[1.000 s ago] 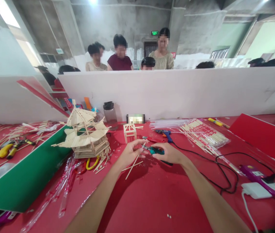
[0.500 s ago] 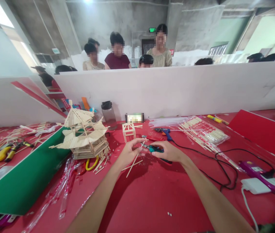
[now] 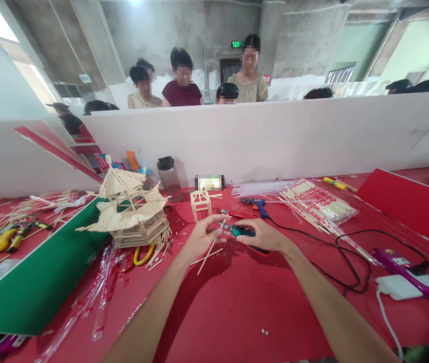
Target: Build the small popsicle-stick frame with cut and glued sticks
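My right hand (image 3: 266, 235) is closed round teal-handled cutting pliers (image 3: 240, 231), their jaws pointing left. At those jaws my left hand (image 3: 201, 239) is pinched on a small thin wooden stick, mostly hidden by the fingers. Below the left hand, loose wooden sticks (image 3: 207, 257) lie crossed on the red table. Just behind it stands a small open frame (image 3: 201, 205) built of sticks. To the left is a larger pavilion-like model (image 3: 134, 212) of wooden sticks with a pointed roof.
A blue glue gun (image 3: 258, 205) with a black cable lies behind my right hand. Bundled sticks (image 3: 316, 201) in plastic lie right of it. A green board (image 3: 48, 267) leans at the left, near a dark-lidded bottle (image 3: 169, 180). People stand beyond the white partition (image 3: 274, 138).
The view has shifted very slightly. Both hands, the pliers and the things on the table keep almost the same places.
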Demonstrator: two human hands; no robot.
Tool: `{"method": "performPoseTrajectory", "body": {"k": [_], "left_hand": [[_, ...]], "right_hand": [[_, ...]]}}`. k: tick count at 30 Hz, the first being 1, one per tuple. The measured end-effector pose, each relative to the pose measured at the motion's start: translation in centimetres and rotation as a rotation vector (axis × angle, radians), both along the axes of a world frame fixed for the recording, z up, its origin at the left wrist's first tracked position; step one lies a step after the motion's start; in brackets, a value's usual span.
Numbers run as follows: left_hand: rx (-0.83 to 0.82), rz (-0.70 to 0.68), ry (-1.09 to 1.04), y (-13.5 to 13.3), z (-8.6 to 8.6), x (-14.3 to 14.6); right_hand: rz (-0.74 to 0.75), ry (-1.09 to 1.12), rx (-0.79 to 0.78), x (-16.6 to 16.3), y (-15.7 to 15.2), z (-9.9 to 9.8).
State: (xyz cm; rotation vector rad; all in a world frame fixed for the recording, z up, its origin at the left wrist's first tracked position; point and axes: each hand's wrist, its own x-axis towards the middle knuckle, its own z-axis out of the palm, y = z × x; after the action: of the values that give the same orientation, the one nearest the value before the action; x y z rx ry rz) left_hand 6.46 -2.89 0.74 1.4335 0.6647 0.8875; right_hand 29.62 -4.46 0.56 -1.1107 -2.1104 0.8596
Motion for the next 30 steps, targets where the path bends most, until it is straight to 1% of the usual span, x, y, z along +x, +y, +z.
{"method": "performPoseTrajectory", "body": {"k": [11,19,26,30], "left_hand": [[0.027,-0.003,0.028,-0.12,0.25,0.01],[0.028,0.001,0.024,-0.09,0.12,-0.05],[0.006,-0.018,-0.004,0.06,-0.2,-0.16],[-0.033,-0.011,-0.044,0.09,-0.35,-0.11]], "right_hand": [[-0.002,0.005,0.014,-0.13,-0.22,0.38],[-0.006,0.023,0.011,-0.27,-0.15,0.16],[-0.009,0.027,0.02,-0.27,-0.16,0.21],[-0.015,0.024,0.042,-0.33,-0.11,0.03]]}}
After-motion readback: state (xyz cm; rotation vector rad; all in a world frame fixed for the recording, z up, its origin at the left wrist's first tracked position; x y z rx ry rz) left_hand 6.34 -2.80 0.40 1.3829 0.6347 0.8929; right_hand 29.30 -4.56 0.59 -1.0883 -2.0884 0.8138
